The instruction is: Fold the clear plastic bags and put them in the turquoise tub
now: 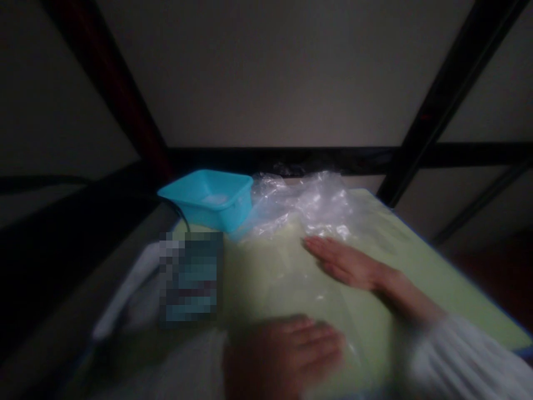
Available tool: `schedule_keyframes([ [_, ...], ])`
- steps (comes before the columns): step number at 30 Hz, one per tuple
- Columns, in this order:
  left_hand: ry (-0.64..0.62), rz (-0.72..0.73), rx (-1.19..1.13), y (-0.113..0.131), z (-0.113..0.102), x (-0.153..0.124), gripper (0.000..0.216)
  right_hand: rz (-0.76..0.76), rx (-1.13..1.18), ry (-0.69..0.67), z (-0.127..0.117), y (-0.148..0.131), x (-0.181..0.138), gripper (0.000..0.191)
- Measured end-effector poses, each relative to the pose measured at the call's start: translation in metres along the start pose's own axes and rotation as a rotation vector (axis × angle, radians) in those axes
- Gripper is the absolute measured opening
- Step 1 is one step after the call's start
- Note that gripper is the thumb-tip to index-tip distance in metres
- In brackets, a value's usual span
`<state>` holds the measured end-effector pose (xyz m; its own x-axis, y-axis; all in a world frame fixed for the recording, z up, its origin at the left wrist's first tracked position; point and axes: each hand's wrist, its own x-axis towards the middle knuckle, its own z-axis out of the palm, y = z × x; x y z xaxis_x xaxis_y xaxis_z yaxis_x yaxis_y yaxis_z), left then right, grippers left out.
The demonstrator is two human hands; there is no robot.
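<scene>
A clear plastic bag (308,294) lies spread over the pale green tabletop. My right hand (345,264) rests flat near its upper right part, fingers stretched out toward the left. Closer to me, my left hand (291,353) is over the lower part of the plastic, slightly blurred, with its fingers extended to the right. Neither hand grips anything. Crumpled clear plastic (312,200) is bunched up beyond my right hand, along the far side of the table.
A turquoise plastic basin (233,214) stands at the back left, with something pale inside. Left of the plastic, a blurred-out dark teal object (194,278) sits beside a whitish item (135,283). A thin dark cable (183,216) runs near the basin. The green table (441,278) has a blue edge.
</scene>
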<state>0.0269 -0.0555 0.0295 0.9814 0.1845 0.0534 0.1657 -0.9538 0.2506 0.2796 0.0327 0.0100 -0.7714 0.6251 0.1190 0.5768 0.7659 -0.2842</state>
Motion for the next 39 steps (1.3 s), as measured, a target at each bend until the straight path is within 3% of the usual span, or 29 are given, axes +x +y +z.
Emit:
schedule_keyframes([
  [3,0.152,-0.186,0.018,-0.014,-0.001,-0.005,0.057,0.022,0.017,0.029,-0.007,0.0,-0.002,0.054],
  [6,0.32,-0.499,0.062,-0.034,0.004,-0.01,0.049,0.051,0.044,0.029,-0.01,0.002,-0.004,0.054],
  [10,0.36,-0.682,0.057,-0.055,0.017,-0.012,0.049,0.141,0.071,-0.003,-0.008,0.008,-0.007,0.056],
  [15,0.443,-0.743,0.016,-0.059,0.026,-0.011,0.053,0.147,0.066,0.043,-0.009,0.01,-0.009,0.055],
  [19,0.568,-0.761,-0.135,-0.054,0.021,-0.011,0.047,0.021,0.098,0.099,-0.015,-0.002,-0.005,0.046],
  [22,0.68,-0.799,-0.382,-0.053,0.013,-0.013,0.036,-0.092,0.164,0.091,-0.017,-0.017,-0.001,0.035],
  [25,0.773,-0.816,-0.747,-0.054,0.007,-0.017,0.031,-0.151,0.19,0.073,-0.018,-0.032,0.001,0.034],
  [29,0.694,-0.824,-1.09,-0.054,0.008,-0.019,0.029,-0.142,0.248,0.051,-0.015,-0.043,0.0,0.036],
  [32,0.646,-0.843,-1.105,-0.052,0.01,-0.018,0.027,-0.036,0.527,0.068,-0.008,-0.046,0.001,0.032],
  [36,0.713,-0.819,-1.132,-0.051,0.009,-0.016,0.03,0.159,1.057,0.021,0.001,-0.046,0.006,0.037],
  [39,0.66,-0.8,-1.108,-0.051,0.007,-0.015,0.026,0.221,1.191,-0.058,0.003,-0.046,0.009,0.043],
])
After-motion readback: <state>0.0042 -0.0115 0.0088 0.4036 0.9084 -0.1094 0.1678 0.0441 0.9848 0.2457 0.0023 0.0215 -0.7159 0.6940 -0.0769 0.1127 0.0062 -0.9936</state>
